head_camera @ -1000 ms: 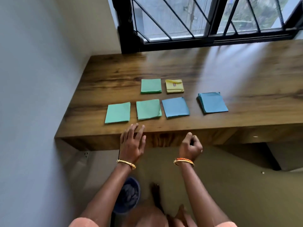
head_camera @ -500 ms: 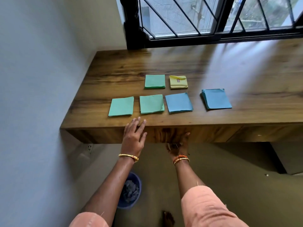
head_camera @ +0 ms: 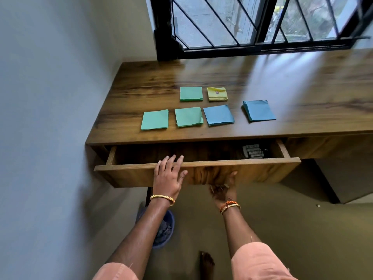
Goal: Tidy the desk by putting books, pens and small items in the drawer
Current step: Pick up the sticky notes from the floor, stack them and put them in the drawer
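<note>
- Six square paper pads lie on our wooden desk (head_camera: pixel 282 81): a green pad (head_camera: pixel 191 93) and a yellow pad (head_camera: pixel 217 94) in the back row, two more green pads (head_camera: pixel 155 119) (head_camera: pixel 188 117) and a blue pad (head_camera: pixel 218 115) in front, and a second blue pad (head_camera: pixel 259 110) off to the right.
- Below the desktop, the drawer (head_camera: pixel 262 168) stands pulled out; a grey object (head_camera: pixel 253 151) lies inside at its right end.
- Our left hand (head_camera: pixel 168 176) rests flat over the drawer's front edge, fingers straight and spread.
- Our right hand (head_camera: pixel 223 187) grips the drawer front from beneath, fingers curled under it.
- A blue bin (head_camera: pixel 164 229) sits on the floor below.
</note>
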